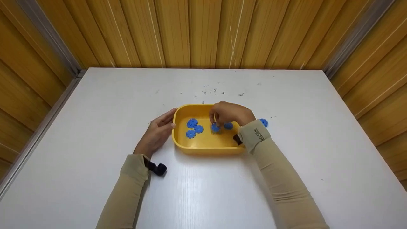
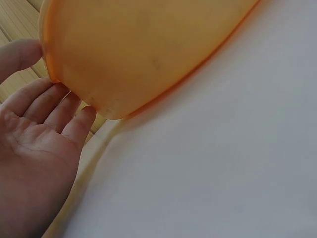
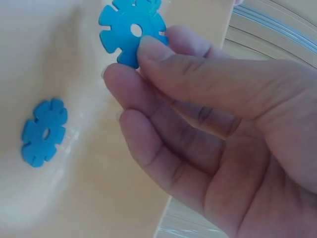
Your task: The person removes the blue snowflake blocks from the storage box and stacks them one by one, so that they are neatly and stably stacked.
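Note:
A yellow plastic tray sits on the white table. My left hand rests against its left end; in the left wrist view the fingers lie along the outer wall, with the thumb at the rim. Over the tray's inside, my right hand pinches a blue notched building disc between thumb and fingers. This disc has a round centre hole and slots around its edge. Another blue disc lies on the tray floor near the right hand.
Several blue discs lie together in the tray's left half. One more disc is on the table beyond the tray's right end, partly behind the right wrist. Wood-patterned panels stand at the back and sides.

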Demonstrator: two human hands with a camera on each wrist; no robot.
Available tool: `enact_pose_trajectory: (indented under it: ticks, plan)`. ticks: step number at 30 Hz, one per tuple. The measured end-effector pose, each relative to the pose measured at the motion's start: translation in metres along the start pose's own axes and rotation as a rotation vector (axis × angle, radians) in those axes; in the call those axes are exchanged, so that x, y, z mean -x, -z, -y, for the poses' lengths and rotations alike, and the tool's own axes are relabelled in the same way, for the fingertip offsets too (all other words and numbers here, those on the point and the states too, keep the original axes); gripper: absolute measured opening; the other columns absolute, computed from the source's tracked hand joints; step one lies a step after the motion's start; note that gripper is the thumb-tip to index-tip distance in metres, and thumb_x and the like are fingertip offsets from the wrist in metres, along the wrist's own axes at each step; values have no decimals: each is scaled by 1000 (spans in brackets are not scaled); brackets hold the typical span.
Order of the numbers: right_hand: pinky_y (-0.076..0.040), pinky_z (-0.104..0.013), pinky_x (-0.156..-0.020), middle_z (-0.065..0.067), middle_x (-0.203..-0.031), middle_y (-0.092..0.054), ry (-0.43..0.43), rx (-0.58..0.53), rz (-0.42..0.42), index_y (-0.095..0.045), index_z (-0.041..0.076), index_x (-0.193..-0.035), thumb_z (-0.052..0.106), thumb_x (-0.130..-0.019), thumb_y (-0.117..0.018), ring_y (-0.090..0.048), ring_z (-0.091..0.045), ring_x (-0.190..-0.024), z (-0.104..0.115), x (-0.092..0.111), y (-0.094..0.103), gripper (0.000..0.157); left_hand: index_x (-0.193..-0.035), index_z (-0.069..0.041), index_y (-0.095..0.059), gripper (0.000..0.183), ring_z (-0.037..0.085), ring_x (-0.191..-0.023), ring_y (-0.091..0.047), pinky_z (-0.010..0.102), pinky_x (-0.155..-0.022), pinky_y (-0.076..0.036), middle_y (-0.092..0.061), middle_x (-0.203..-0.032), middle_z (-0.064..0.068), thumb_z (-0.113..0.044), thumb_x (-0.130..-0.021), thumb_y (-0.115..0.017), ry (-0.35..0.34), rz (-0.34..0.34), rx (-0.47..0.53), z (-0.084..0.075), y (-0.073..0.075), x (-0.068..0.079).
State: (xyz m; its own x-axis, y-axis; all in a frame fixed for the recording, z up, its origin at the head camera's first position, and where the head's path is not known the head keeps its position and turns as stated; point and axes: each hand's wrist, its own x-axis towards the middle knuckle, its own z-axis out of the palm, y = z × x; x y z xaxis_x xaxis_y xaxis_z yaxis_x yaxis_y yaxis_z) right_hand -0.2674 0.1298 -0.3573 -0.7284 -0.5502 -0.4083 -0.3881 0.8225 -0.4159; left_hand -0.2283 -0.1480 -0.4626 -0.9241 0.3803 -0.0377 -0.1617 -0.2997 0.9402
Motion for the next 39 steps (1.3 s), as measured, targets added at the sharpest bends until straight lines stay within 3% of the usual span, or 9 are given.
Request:
enact_pose_trajectory:
  ticks: [13,23,34,39]
  plan:
    - [-47,-27,-69,-7,-90,-66,-14,-19,-52,-73,9,-101,-5,-91,-66,-54,-20,-77,3,12,12,18,-160,-5,-29,65,24,-157,-28,30,-123,-34,-29,-169,10,6,-100,-52,-4,-12,25,2,2,0]
    - [-52,-38,-88,-10,-101,-70,11,-32,-125,-73,6,-103,-3,-93,-63,-52,-26,-100,-12,33,22,17,-161,-5,-28,65,25,-158,-27,29,-122,-35,-27,-170,11,6,-101,-50,-11,6,-8,2,1,0]
    - [-60,-42,-93,-13,-107,-74,5,-70,-212,-74,2,-106,-3,-94,-66,-63,-27,-98,-32,52,29,15,-160,-6,-30,65,24,-156,-30,28,-121,-38,-31,-168,10,7,-100,-51,-6,-12,43,3,0,0]
    - [-62,-41,-89,-13,-105,-76,10,-90,-246,-74,2,-104,-2,-95,-66,-67,-25,-91,-42,61,27,12,-161,-4,-28,66,25,-157,-29,30,-122,-36,-30,-168,12,7,-100,-51,-18,0,40,6,2,0]
